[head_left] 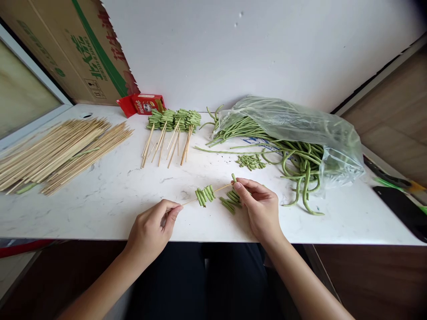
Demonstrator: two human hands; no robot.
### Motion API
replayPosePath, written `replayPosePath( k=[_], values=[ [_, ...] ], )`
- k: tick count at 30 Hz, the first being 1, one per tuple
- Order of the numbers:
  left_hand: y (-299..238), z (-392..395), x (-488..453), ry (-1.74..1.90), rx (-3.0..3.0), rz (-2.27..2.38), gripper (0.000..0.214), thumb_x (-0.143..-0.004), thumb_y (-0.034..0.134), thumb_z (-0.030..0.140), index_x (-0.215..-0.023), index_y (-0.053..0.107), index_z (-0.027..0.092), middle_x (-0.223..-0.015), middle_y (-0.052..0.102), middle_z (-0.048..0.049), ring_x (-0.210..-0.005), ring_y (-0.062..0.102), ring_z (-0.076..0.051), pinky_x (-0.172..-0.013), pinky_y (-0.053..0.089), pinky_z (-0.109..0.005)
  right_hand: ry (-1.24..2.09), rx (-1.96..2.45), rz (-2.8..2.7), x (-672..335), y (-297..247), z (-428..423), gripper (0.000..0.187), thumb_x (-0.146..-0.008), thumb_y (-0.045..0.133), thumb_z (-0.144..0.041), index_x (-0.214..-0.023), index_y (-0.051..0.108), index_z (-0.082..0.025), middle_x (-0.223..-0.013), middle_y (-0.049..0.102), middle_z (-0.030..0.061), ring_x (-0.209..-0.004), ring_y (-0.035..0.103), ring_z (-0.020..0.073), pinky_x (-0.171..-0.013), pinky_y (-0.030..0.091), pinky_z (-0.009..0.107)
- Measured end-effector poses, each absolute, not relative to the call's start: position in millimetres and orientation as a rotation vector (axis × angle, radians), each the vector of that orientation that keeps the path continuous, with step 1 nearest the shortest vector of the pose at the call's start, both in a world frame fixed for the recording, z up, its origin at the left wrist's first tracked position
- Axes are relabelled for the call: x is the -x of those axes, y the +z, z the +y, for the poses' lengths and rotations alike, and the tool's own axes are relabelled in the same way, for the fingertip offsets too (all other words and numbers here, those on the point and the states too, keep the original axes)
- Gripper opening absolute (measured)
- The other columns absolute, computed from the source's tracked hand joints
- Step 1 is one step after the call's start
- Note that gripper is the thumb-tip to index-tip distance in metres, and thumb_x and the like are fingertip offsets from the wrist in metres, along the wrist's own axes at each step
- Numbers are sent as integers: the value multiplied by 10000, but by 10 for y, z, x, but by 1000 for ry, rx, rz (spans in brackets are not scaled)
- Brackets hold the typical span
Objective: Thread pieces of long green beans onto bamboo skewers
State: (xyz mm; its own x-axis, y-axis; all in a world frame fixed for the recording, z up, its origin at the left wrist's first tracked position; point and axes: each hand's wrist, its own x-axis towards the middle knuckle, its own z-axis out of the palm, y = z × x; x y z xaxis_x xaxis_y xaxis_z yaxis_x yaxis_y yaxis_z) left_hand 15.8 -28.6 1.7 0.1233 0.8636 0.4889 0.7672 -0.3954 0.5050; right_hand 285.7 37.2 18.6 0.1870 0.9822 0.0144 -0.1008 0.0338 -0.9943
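Note:
My left hand (154,231) pinches the blunt end of a thin bamboo skewer (222,189) above the white counter. Several short green bean pieces (205,194) are threaded on its middle. My right hand (258,206) is closed at the skewer's tip, pinching one bean piece (234,178) against it. A small heap of cut bean pieces (230,201) lies on the counter just under the right hand's fingers.
A big pile of bare skewers (60,151) lies at left. Finished bean skewers (173,129) rest at the back, by a red box (143,104). A plastic bag of long beans (287,133) and more cut pieces (250,161) sit right. A dark knife (400,202) lies far right.

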Motion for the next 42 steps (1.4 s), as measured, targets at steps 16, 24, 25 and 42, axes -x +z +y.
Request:
replayPosePath(
  k=[16, 24, 25, 42],
  values=[
    [0, -291, -137, 1156, -2261, 1614, 95, -1022, 646, 216, -930, 651, 193, -622, 524, 72, -506, 434, -66, -531, 379, -190, 1184, 1136, -927, -2870, 152, 378, 309, -702, 984, -387, -953, 865, -252, -1019, 832, 68, -909, 768, 234, -849, 646, 393],
    [19, -279, -137, 1153, -2271, 1594, 127, -1020, 645, 207, -894, 632, 195, -638, 563, 63, -512, 464, -68, -526, 391, -189, 1200, 1120, -957, -2867, 168, 368, 283, -711, 975, -394, -927, 865, -247, -1001, 829, 64, -872, 756, 217, -806, 643, 370],
    [25, -277, -141, 1153, -2273, 1592, 131, -1019, 646, 204, -890, 630, 196, -630, 553, 67, -508, 459, -66, -522, 387, -187, 1196, 1121, -968, -2869, 167, 367, 279, -713, 973, -393, -923, 865, -246, -999, 828, 65, -867, 752, 217, -792, 642, 368],
    [51, -285, -157, 1267, -2223, 1592, 88, -1007, 655, 198, -923, 673, 180, -749, 724, 22, -585, 636, -78, -588, 515, -161, 1285, 1085, -1045, -2886, 224, 384, 289, -820, 886, -473, -987, 858, -239, -878, 786, 38, -574, 460, 90, -507, 396, 257]
  ],
)
